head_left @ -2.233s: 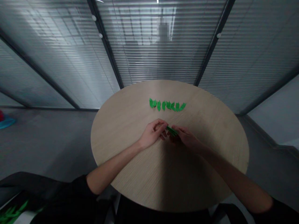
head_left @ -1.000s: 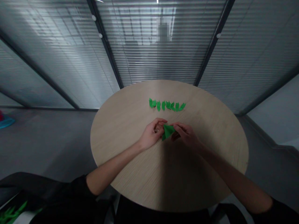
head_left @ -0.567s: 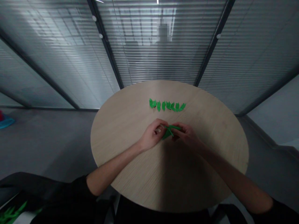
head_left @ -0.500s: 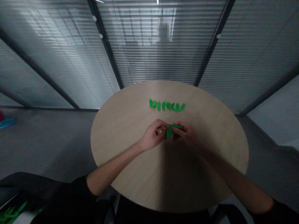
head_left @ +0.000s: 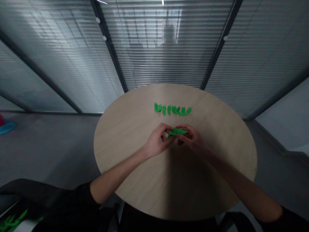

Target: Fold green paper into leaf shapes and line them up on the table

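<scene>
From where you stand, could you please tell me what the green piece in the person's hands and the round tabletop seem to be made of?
The green piece looks like folded paper or thin card, matt in finish, with sharp creases and thin edges; the exact stock cannot be told. The round tabletop looks like wood veneer or a wood-look laminate, with a fine straight grain and a soft satin sheen.

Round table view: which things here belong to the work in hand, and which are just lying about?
Work in hand: left hand, right hand, folded green paper, row of green paper leaves.
Lying about: blue-and-red object on the floor, green shapes at lower left.
</scene>
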Demonstrator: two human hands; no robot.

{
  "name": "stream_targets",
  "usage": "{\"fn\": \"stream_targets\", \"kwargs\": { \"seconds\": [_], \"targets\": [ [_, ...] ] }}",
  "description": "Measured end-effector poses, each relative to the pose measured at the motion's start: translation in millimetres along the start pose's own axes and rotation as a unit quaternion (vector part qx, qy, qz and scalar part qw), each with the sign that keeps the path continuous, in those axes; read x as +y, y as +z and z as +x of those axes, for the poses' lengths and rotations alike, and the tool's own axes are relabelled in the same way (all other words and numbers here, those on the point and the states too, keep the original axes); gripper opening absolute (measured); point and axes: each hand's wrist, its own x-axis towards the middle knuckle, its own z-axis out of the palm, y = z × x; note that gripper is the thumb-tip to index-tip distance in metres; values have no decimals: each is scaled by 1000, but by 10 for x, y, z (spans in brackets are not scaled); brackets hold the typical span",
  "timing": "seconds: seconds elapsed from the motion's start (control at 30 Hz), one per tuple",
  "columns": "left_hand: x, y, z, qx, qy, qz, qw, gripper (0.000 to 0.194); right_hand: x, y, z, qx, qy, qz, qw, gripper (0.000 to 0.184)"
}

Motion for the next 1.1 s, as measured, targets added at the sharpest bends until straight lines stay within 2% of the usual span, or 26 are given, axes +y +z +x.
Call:
{"fn": "stream_targets", "kwargs": {
  "seconds": [0.5, 0.77, 1.1],
  "targets": [
    [-6, 5, 23, -22, -68, -99, 993, 28, 2, -5, 15, -23, 6, 69, 997, 50],
    [-13, 9, 5, -41, -55, -121, 990, 30, 12, 3, 21, -23, 9, 70, 997, 51],
    [-34, 35, 2, -50, -72, -138, 987, 36, 7, -4, 21, -20, 15, 71, 997, 53]
  ]
}}
